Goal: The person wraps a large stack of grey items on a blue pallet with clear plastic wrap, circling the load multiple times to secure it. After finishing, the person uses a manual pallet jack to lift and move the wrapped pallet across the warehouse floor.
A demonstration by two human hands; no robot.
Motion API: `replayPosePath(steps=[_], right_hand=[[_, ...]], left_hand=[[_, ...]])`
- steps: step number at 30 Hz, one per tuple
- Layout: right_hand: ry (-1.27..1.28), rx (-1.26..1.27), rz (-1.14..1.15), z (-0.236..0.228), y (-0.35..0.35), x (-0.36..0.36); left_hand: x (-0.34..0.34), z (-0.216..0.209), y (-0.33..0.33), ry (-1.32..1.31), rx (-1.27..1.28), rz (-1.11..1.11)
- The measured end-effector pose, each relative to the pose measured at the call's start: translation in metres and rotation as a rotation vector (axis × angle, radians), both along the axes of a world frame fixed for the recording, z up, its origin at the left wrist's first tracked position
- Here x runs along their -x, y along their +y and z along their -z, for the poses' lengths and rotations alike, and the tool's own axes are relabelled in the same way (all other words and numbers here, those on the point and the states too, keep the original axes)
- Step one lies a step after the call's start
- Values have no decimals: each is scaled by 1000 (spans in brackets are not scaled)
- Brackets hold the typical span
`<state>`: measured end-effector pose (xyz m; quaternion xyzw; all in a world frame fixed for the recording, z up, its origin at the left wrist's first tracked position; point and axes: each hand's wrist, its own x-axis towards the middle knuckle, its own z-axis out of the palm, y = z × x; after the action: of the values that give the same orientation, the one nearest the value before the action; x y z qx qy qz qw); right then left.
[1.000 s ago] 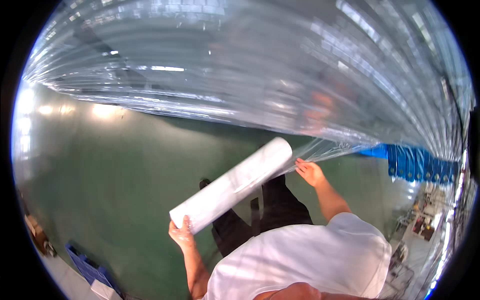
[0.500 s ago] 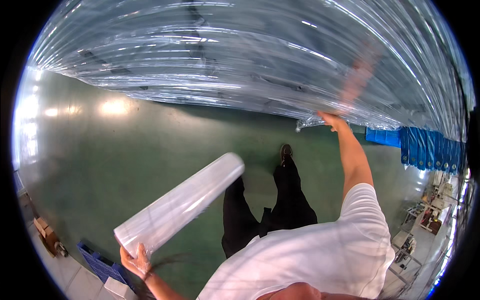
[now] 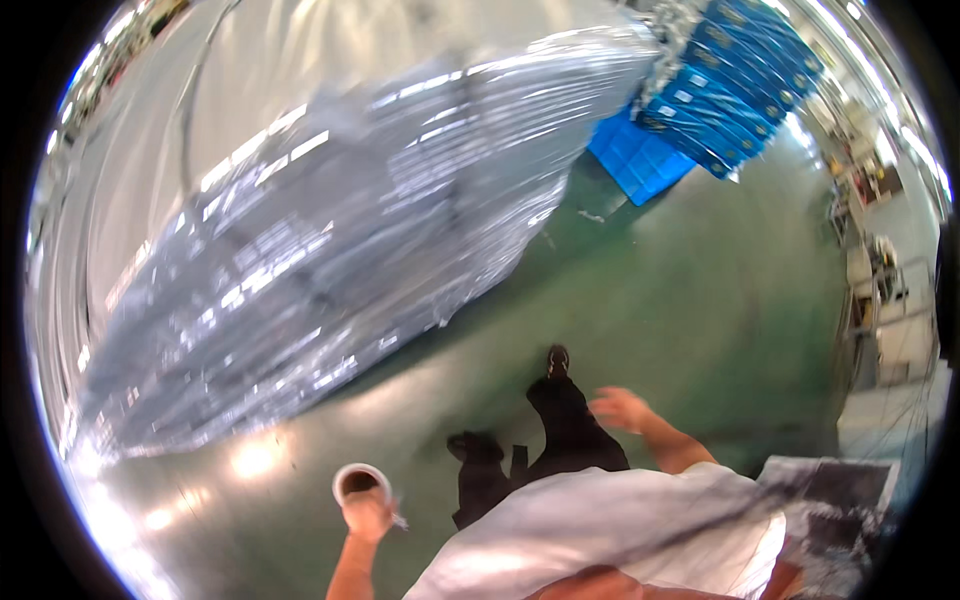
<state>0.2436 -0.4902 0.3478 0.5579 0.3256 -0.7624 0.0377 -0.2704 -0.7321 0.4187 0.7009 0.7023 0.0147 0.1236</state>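
Observation:
My left hand (image 3: 367, 512) grips the end of a roll of clear stretch film (image 3: 342, 487), now seen nearly end-on, with its round rim and dark core showing. A small loose scrap of film hangs beside the fingers. My right hand (image 3: 620, 409) is away from the load, in front of my body and a little blurred; its fingers look loosely stretched, with nothing seen in them. Ahead and to the left stands a large load wrapped in shiny clear film (image 3: 380, 230), apart from both hands.
Beyond the load's right end stands a stack of blue film-wrapped packs (image 3: 725, 85), with a blue sheet (image 3: 640, 160) at its foot. Green floor (image 3: 700, 290) runs along the load. A dark-topped table or cart (image 3: 830, 490) is close on my right, with shelving (image 3: 900, 310) farther off.
My right hand has come off the wrapped load and back toward my body. The roll has swung from lying aslant to end-on. My view has turned right, bringing the blue stack farther in.

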Motion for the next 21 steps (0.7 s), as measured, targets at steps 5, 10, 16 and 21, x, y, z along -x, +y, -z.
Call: replayPosePath(steps=[5,10,16,21], right_hand=[[-1413,-107,-109,-50,-38,-237],[-1134,-40,-175,28,-85,-324],[-373,-281,-232,16,7,-266],[-414,-396,223,33,150,-277]], left_hand=[[-102,18,128,-145,38,274],[-199,37,315,-177,-127,434],[-332,36,551,-242,-129,333],[-397,43,719,-233,-270,263]])
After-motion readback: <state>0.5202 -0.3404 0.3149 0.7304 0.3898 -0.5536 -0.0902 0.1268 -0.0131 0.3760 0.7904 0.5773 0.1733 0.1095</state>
